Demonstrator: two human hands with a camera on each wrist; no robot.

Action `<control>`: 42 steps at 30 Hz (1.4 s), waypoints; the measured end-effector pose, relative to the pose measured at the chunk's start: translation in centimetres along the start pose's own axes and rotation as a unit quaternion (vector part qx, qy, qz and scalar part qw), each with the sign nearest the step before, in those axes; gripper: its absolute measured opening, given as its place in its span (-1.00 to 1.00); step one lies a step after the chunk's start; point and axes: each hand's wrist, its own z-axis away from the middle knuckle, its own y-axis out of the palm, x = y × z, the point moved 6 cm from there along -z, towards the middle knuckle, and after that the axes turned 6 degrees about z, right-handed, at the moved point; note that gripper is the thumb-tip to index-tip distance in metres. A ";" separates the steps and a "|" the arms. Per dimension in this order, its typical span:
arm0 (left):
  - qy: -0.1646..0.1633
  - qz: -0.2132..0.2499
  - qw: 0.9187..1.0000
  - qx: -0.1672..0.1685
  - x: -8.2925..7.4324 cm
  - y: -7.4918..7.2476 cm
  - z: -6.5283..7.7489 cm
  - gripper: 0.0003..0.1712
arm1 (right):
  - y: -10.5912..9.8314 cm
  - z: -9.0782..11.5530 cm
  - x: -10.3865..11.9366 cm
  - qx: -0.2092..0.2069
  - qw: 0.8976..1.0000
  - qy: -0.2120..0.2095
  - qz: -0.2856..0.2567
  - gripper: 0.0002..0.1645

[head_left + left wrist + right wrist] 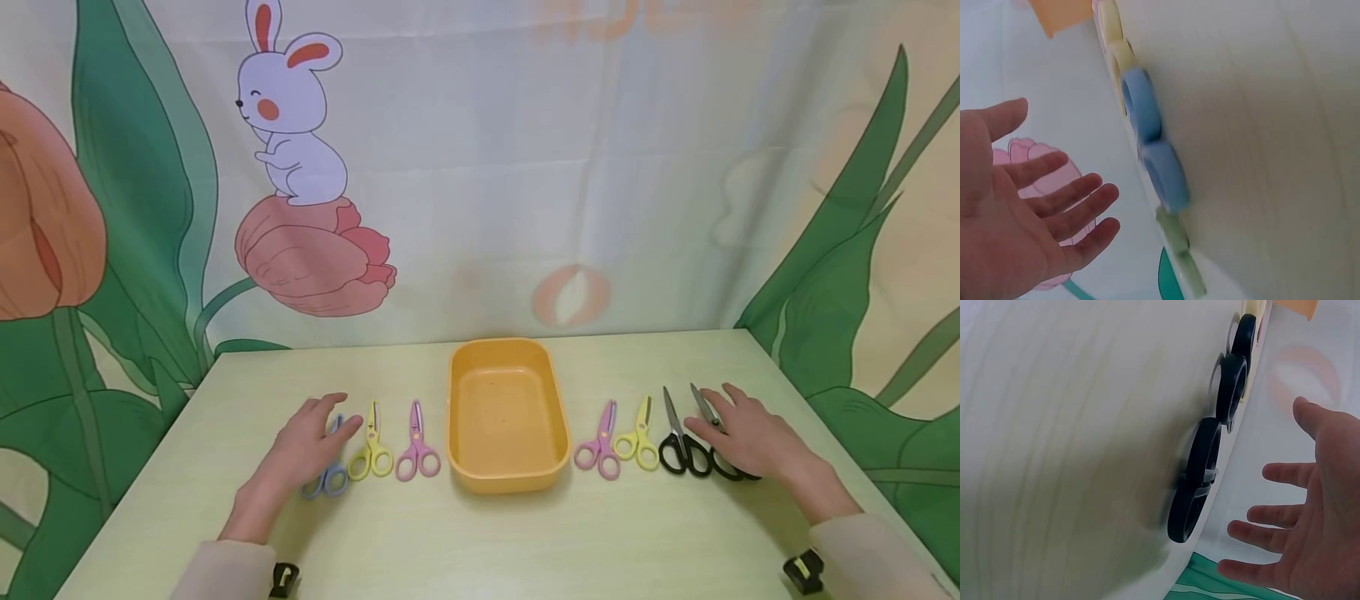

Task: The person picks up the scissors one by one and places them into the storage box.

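My left hand [306, 446] hovers above a pair of blue-handled scissors [327, 482], fingers spread and nothing held. In the left wrist view a green handle [1175, 234] shows beside the blue one; from the head view my hand hides it. To the right of that hand lie yellow scissors [372, 443] and pink scissors [416, 443]. Over the outermost black-handled scissors [705, 406] is my right hand [753, 435], its fingers loosely extended, partly covering them. Another black-handled pair [678, 435] lies just inward, then yellow scissors [642, 433] and pink scissors [605, 435].
Between the two rows of scissors stands an orange-yellow plastic tray [510, 482] with raised walls. The pale table [480, 546] ends at a printed cloth backdrop [480, 167] with a rabbit and tulips. A black device [283, 579] sits near the left sleeve, another [805, 572] by the right.
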 end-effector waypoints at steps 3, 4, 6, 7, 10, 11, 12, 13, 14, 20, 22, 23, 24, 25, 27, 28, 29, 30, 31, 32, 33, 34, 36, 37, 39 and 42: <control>0.002 0.045 0.999 -0.013 -0.3 0.3 -0.2 -0.37 | 0.1 0.0 0.0 -0.002 1.000 0.001 -0.004 -0.08; -0.001 0.057 0.998 -0.017 -0.4 0.4 -0.2 -0.39 | 0.1 0.0 0.1 -0.002 1.000 0.002 -0.005 -0.08; -0.007 0.079 0.997 -0.026 -0.8 0.7 -0.3 -0.45 | 0.1 0.0 0.1 -0.002 1.000 0.004 -0.008 -0.08; -0.010 0.089 0.996 -0.032 -1.1 0.8 -0.4 -0.47 | 0.0 0.0 0.2 -0.003 1.000 0.004 -0.010 -0.08; -0.025 0.109 0.993 -0.044 -1.7 1.1 -0.6 -0.51 | -0.2 0.0 0.4 -0.003 1.000 0.004 -0.011 -0.09; -0.029 0.114 0.992 -0.046 -1.9 1.2 -0.7 -0.52 | -0.2 0.1 0.5 -0.004 1.000 0.003 -0.013 -0.10; -0.033 0.118 0.991 -0.047 -2.1 1.4 -0.8 -0.52 | -0.2 0.1 0.6 -0.004 1.000 0.003 -0.013 -0.11; -0.034 0.123 0.991 -0.049 -2.3 1.5 -0.9 -0.53 | -0.2 0.1 0.6 -0.004 1.000 0.002 -0.013 -0.12; -0.034 0.127 0.990 -0.050 -2.5 1.6 -1.0 -0.53 | -0.2 0.1 0.7 -0.004 1.000 0.002 -0.011 -0.12; -0.016 0.150 0.987 -0.057 -3.8 2.6 -1.5 -0.56 | 0.0 0.1 0.9 -0.007 1.000 0.000 -0.007 -0.12; -0.005 0.159 0.986 -0.057 -4.4 3.0 -1.6 -0.58 | 0.1 0.0 0.9 -0.006 1.000 0.000 -0.007 -0.11; 0.000 0.160 0.985 -0.057 -4.7 3.2 -1.6 -0.58 | 0.1 0.0 0.8 -0.006 1.000 0.001 -0.007 -0.11; 0.005 0.162 0.985 -0.056 -4.9 3.5 -1.6 -0.58 | 0.1 0.0 0.8 -0.005 1.000 0.001 -0.007 -0.10; 0.009 0.166 0.985 -0.055 -5.2 3.7 -1.7 -0.59 | 0.1 0.0 0.8 -0.004 1.000 0.002 -0.007 -0.10; 0.011 0.179 0.983 -0.047 -5.7 4.1 -1.7 -0.59 | 0.2 0.1 0.8 0.000 1.000 0.005 -0.006 -0.09; 0.010 0.188 0.981 -0.041 -5.9 4.2 -1.7 -0.59 | 0.3 0.1 0.7 0.001 1.000 0.006 -0.007 -0.09; 0.006 0.202 0.979 -0.034 -6.1 4.4 -1.7 -0.59 | 0.4 0.1 0.7 0.003 1.000 0.007 -0.007 -0.09; 0.002 0.218 0.976 -0.026 -6.3 4.5 -1.7 -0.59 | 0.4 0.1 0.7 0.004 1.000 0.008 -0.007 -0.08; -0.003 0.234 0.972 -0.019 -6.5 4.6 -1.7 -0.59 | 0.5 0.1 0.6 0.006 1.000 0.010 -0.008 -0.08; -0.007 0.247 0.969 -0.012 -6.6 4.7 -1.7 -0.58 | 0.6 0.2 0.6 0.007 1.000 0.010 -0.008 -0.08; -0.010 0.256 0.967 -0.009 -6.8 4.8 -1.7 -0.58 | 0.6 0.2 0.6 0.007 1.000 0.011 -0.010 -0.08; -0.012 0.262 0.965 -0.005 -6.9 4.8 -1.7 -0.58 | 0.6 0.2 0.6 0.008 1.000 0.011 -0.010 -0.07; -0.018 0.278 0.960 0.000 -7.0 5.0 -1.7 -0.59 | 0.7 0.2 0.7 0.010 1.000 0.012 -0.012 -0.06; -0.022 0.286 0.958 0.002 -7.0 5.1 -1.8 -0.60 | 0.7 0.2 0.7 0.010 1.000 0.012 -0.013 -0.06; -0.028 0.302 0.953 0.008 -7.1 5.3 -1.8 -0.60 | 0.6 0.2 0.7 0.009 1.000 0.012 -0.015 -0.06; -0.037 0.321 0.946 0.026 -7.3 5.9 -1.9 -0.58 | 0.5 0.3 0.5 0.008 1.000 0.010 -0.018 -0.07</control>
